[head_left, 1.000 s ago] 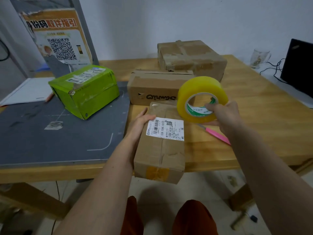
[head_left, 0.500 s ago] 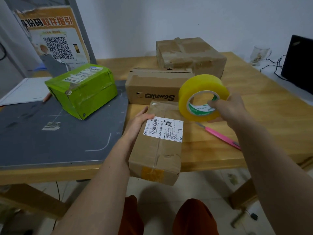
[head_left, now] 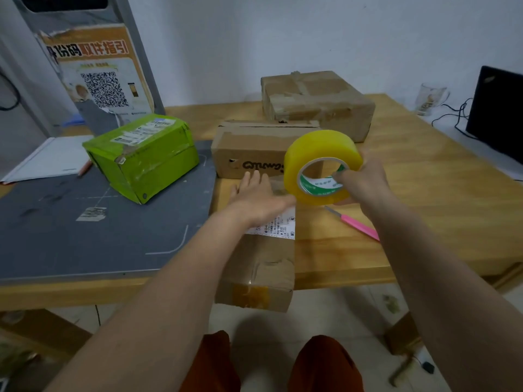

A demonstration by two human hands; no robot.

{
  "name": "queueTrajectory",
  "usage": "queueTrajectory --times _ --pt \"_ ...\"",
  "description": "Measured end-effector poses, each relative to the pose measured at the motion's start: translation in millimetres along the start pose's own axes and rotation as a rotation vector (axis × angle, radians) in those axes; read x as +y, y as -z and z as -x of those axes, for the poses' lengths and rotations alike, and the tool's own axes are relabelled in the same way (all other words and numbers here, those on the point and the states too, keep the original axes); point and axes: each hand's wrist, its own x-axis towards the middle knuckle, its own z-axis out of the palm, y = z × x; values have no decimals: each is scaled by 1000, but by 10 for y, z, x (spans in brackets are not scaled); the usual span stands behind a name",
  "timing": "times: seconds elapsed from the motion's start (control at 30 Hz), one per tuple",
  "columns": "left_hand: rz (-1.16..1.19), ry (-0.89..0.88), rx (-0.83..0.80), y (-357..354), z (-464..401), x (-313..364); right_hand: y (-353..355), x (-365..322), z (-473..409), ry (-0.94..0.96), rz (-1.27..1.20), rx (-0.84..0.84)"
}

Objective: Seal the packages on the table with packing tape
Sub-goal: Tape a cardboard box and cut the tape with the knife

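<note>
A wooden table [head_left: 424, 210] is standing against a pale wall, and I am sitting at its near edge with a grey mat [head_left: 85, 236] lying on its left part. My left hand [head_left: 259, 200] is lying flat, fingers straight, on top of the nearest cardboard package [head_left: 263, 267], covering much of its white shipping label [head_left: 278, 226]; half a second ago this hand was cupping the package's left side, so it has slid up onto the top and forward. The package is hanging over the table's front edge, much as before. My right hand [head_left: 359, 181] is gripping the yellow tape roll [head_left: 321, 165], fingers hooked into its core, holding it on edge just above the far right corner of the package. The roll has hardly shifted since the earlier frame. Whether a loose tape end is pulled out, I cannot tell; the motion is blurring that spot. A pink cutter [head_left: 356, 223] is lying on the wood just right of the package. Behind it, a printed brown box [head_left: 249, 154] is sitting, a larger taped box [head_left: 317, 103] farther back, and a green box [head_left: 144, 154] is resting on the mat.
</note>
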Motion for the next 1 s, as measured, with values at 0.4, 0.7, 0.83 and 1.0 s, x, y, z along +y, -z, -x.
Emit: queueTrajectory --times 0.4,0.7,0.83,1.0 --pt "-194 9 150 -316 -36 -42 -563 209 250 -356 -732 77" --pt "-207 9 112 -305 -27 -18 -403 125 173 -385 -764 -123" --pt "-173 42 96 -292 -18 -16 -256 377 249 -537 -976 -87" --pt "-154 179 97 -263 -36 36 -214 516 283 -536 -890 -84"
